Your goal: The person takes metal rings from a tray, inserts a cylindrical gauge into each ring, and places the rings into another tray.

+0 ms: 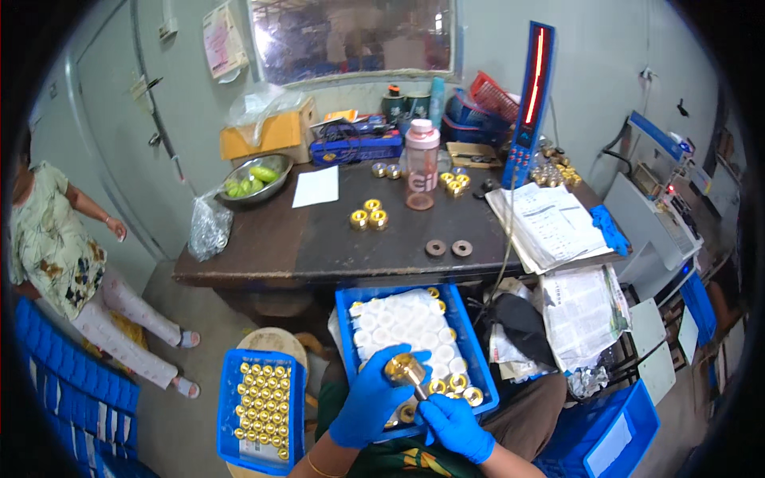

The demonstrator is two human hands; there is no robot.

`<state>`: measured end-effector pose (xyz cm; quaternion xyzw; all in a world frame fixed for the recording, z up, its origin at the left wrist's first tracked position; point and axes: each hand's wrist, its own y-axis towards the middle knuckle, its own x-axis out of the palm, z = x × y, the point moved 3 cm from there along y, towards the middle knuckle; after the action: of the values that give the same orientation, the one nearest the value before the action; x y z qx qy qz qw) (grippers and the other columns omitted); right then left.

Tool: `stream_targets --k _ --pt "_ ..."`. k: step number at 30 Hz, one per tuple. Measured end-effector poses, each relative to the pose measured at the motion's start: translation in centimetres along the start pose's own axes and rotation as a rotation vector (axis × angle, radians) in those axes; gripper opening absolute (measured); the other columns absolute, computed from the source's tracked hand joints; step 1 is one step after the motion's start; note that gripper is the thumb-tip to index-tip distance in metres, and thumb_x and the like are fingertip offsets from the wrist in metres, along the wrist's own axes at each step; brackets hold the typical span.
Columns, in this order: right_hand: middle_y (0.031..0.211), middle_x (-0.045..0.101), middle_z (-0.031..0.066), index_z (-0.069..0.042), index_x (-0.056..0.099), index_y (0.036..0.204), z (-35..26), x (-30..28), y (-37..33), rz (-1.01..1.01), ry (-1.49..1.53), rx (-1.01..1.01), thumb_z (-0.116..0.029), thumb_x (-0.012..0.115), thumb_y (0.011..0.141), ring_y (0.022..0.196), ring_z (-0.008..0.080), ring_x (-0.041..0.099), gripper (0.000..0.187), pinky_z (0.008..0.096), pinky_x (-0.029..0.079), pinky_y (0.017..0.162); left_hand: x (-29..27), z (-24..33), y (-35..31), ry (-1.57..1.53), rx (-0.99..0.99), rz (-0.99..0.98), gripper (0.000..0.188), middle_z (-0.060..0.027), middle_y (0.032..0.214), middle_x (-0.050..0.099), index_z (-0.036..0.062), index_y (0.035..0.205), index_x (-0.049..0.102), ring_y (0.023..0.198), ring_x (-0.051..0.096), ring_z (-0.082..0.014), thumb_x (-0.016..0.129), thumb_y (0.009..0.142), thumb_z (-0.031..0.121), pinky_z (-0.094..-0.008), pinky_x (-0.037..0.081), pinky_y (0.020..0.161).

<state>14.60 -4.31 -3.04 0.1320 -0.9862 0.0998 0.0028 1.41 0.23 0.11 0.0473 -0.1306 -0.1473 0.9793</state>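
Note:
Both my hands wear blue gloves. My left hand (pixel 372 402) is closed around a gold-coloured metal ring (pixel 401 368), whose open end faces up. Against the ring's lower right side is a short silvery metal rod (pixel 421 391), gripped by the fingers of my right hand (pixel 457 427); whether its tip sits inside the ring is hidden. Below the hands lies a large blue tray (pixel 344 319), holding many white round caps (pixel 402 317) and several gold rings (pixel 457 382), mostly at its near right corner.
Left, a smaller blue tray (pixel 229 398) of gold rings rests on a round stool (pixel 287 342). The dark desk (pixel 319 247) bears a pink-lidded bottle (pixel 421 171), loose rings (pixel 369 215), a lit gauge column (pixel 530 103) and papers (pixel 550 223). A person (pixel 64 247) stands at far left.

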Motion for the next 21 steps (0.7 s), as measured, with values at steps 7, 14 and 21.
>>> stream_targets --k 7,14,21 --pt "0.058 0.055 0.0129 -0.007 0.057 0.079 -0.2 -0.3 0.4 0.217 -0.711 -0.538 -0.025 0.055 0.079 0.048 0.0247 0.056 0.018 0.0332 0.044 0.044 0.2 0.5 -0.2 0.108 -0.125 -0.105 0.054 -0.0197 0.110 0.051 0.0000 0.120 0.037 0.100 0.052 -0.0236 0.055 0.071 -0.008 -0.0307 0.044 0.085" --pt "0.056 0.054 0.0130 -0.006 0.056 0.076 -0.9 -0.1 0.3 0.327 -0.805 -0.570 -0.026 0.058 0.077 0.047 0.0264 0.055 0.019 0.0348 0.043 0.042 1.4 0.9 -1.0 0.195 -0.105 0.129 0.048 -0.0125 0.105 0.050 -0.0003 0.116 0.041 0.094 0.051 -0.0192 0.056 0.070 0.002 -0.0290 0.044 0.080" --pt "0.057 0.052 0.0134 -0.005 0.055 0.073 -2.7 1.4 -0.5 0.279 -0.601 -0.619 -0.017 0.057 0.077 0.046 0.0276 0.052 0.013 0.0353 0.040 0.043 2.4 -0.9 -1.2 -0.345 -0.127 0.046 0.044 -0.0105 0.096 0.053 -0.0015 0.119 0.034 0.085 0.054 -0.0162 0.053 0.080 0.008 -0.0272 0.046 0.077"
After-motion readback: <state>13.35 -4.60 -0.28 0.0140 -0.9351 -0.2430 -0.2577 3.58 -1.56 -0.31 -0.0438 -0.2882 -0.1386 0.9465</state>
